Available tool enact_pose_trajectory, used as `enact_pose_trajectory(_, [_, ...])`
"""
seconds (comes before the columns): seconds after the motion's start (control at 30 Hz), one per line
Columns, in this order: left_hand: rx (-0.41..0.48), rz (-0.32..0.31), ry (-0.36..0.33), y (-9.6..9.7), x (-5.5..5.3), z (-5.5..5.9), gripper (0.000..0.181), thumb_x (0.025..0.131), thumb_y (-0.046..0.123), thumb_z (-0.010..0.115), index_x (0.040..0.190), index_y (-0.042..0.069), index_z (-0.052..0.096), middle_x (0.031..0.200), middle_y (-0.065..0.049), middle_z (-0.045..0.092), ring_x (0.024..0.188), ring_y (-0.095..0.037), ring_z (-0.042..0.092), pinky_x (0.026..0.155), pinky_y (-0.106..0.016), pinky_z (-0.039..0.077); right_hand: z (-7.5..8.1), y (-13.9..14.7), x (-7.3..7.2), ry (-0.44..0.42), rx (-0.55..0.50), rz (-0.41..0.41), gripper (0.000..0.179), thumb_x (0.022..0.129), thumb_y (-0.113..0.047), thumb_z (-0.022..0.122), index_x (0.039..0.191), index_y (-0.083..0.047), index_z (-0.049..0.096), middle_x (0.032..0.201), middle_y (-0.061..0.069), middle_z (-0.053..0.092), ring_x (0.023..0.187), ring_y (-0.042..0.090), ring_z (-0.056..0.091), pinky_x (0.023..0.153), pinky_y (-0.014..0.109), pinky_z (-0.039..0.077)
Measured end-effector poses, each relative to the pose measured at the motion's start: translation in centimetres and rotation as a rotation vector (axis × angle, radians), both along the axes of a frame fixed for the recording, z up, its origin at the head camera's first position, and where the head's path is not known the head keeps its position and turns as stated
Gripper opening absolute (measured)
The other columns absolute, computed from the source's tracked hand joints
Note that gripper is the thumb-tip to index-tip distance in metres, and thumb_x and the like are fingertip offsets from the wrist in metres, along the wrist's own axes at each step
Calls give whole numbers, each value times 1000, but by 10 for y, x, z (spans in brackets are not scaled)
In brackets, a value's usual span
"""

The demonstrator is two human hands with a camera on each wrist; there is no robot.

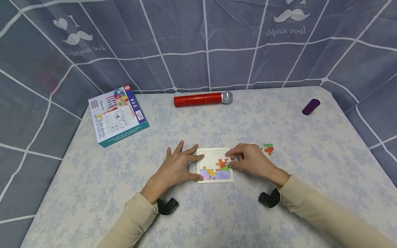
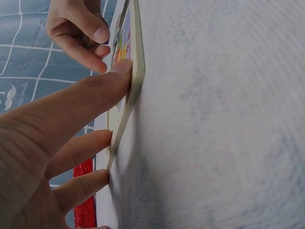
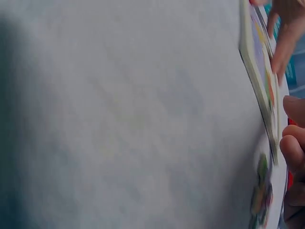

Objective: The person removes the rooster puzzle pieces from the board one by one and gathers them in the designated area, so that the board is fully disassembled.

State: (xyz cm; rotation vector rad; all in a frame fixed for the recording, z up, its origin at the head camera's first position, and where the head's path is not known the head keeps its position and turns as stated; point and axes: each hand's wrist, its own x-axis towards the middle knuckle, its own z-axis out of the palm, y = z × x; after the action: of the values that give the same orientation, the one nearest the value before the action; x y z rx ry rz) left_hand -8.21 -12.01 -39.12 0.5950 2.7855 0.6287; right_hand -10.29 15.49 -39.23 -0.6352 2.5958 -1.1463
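A small jigsaw puzzle board (image 1: 213,153) with a pale frame lies on the table, its lower part filled with purple, yellow, orange and green pieces. At its left side, my left hand (image 1: 176,165) is spread, the thumb pressing the lower left corner and straight fingers touching the edge. My right hand (image 1: 252,160) is at the board's right edge, thumb and index finger apart beside an orange puzzle piece (image 1: 221,163). No piece shows between those fingers. More loose puzzle pieces (image 1: 268,149) lie just beyond the right hand, partly hidden by it.
A red glittery microphone (image 1: 198,99) lies near the table's back edge. To the back left is a boxed toy (image 1: 119,115), and a purple cylinder (image 1: 311,106) lies at the far right. A grey-blue checked curtain (image 1: 186,38) hangs behind the patterned tabletop (image 1: 198,213).
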Motion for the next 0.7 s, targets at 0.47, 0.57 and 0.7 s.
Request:
enact_pose_trajectory(0.47, [-4,-7,7,-1,0,1,70,68,45,88,131,23,66,153,-4,40,145,-48,13,103,-79,10,-2,-11,4,80,74,54,22,76,-12,85,96,-10,77,80,-6,62,68,8,51,61,26,44])
enact_pose_trajectory(0.57, [-5,-8,8,0,0,1,70,68,46,88,131,23,66,153,-5,40,145,-48,14,102,-79,10,-2,-11,3,71,79,45,22,75,-12,85,95,-11,76,79,-7,61,68,8,50,61,26,44])
enact_pose_trajectory(0.7, [-8,-5,6,-1,0,1,71,68,46,88,131,23,66,153,-4,40,145,-48,13,102,-79,10,-2,-12,3,61,83,37,21,75,-12,85,94,-12,76,78,-6,60,67,9,49,61,27,44])
